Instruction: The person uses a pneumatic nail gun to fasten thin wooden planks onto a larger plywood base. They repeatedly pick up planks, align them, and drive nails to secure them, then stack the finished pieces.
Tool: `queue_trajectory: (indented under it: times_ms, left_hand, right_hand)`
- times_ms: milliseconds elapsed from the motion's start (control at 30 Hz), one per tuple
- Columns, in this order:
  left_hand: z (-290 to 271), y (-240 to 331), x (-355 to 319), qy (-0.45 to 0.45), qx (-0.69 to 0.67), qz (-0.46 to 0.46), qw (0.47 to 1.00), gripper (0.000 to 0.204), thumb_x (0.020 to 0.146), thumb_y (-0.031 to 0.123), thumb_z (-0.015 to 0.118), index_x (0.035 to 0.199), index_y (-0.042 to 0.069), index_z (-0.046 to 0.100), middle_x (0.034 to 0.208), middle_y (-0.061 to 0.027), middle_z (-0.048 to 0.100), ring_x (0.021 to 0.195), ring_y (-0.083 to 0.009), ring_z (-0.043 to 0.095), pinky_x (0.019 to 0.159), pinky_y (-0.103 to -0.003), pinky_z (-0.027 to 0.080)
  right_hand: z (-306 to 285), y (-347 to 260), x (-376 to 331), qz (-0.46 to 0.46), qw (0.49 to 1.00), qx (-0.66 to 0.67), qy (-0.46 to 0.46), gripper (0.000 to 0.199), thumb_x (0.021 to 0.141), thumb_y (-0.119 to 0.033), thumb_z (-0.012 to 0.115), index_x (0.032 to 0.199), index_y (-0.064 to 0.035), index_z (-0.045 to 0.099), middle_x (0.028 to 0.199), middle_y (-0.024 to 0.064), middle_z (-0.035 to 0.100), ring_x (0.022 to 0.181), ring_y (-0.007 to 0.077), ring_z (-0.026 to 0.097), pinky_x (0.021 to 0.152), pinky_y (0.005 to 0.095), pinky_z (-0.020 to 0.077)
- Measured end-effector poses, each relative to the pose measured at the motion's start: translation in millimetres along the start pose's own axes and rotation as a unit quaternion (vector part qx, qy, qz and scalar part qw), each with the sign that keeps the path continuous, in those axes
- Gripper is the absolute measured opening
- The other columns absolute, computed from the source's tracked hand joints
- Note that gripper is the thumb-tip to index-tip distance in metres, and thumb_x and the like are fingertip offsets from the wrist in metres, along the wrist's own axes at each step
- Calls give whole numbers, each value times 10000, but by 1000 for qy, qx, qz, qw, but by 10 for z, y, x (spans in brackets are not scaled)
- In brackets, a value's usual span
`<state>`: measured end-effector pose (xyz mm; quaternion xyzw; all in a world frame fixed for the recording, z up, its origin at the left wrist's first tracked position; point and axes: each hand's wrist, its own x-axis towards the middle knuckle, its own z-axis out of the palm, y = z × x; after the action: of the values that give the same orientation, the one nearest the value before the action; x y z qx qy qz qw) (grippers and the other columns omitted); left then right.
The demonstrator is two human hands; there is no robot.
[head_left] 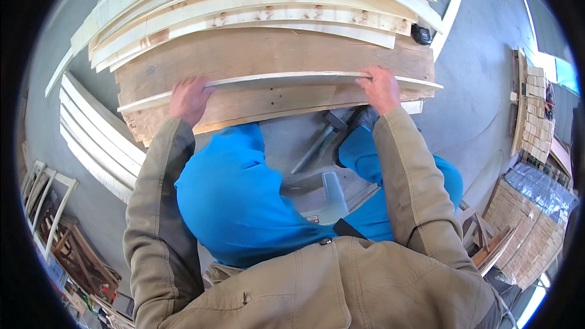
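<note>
A long, thin wooden board (286, 76) stands tilted on its edge across a brown plywood sheet (268, 51) in front of me. My left hand (190, 98) grips it toward the left end, thumb on the near side. Toward the right end, my right hand (382, 89) is closed around its upper edge; some fingers are hidden behind the wood. Beyond the board lies a layered stack of pale wooden strips (262, 15), a few with dark knots. At the stack's right corner sits a small black tape measure (420, 34).
A hammer (317, 143) lies on the floor by my right foot. Between my blue-trousered legs is a pale plastic box (334, 193). More long boards (97, 131) lie on the left. Stacked wood blocks (536, 115) and a plastic-wrapped bundle (527, 219) stand at the right.
</note>
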<state>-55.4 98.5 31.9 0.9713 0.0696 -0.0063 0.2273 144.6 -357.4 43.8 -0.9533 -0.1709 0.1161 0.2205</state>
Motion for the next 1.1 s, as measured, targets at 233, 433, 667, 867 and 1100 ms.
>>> queue_trajectory:
  times_ms: [233,433,667,867,1100]
  left_hand:
    - [-2,181,110,-207,-43,-133,968,268,919,256,747,1079,44,713,1022,-206,719,996,-438,669,850,-526,529]
    - [139,50,203,-86,-87,-90,988,295,861,178,801,1103,36,712,1158,-177,702,1097,-384,657,958,-456,528]
    - [276,89,-19,-13,-20,-26,999,458,773,204,870,1192,95,720,1310,-108,657,1255,-341,586,1080,-489,447]
    - [248,141,-73,-10,-19,-39,999,485,755,225,889,1194,105,723,1270,-88,657,1250,-320,586,1108,-492,413]
    - [106,189,-52,0,-37,-74,997,464,786,237,878,1202,100,724,1280,-102,667,1269,-324,584,1130,-489,397]
  right_hand:
    - [-109,117,147,88,980,-7,-177,358,837,-327,857,1069,-75,752,1053,201,758,1027,394,712,884,495,549]
    - [60,178,302,65,993,-27,-96,376,819,-314,876,1074,-70,748,1082,198,723,1033,405,692,901,495,561]
    - [141,128,268,31,997,-42,-54,412,801,-300,876,1106,-61,739,1149,189,694,1121,410,645,954,501,544]
    - [140,23,299,28,1000,-5,-13,425,808,-293,874,1128,-54,731,1179,176,701,1126,402,657,958,496,541]
    - [-287,-169,751,14,997,78,12,426,815,-219,873,1149,-13,706,1122,210,727,1036,373,714,877,452,580]
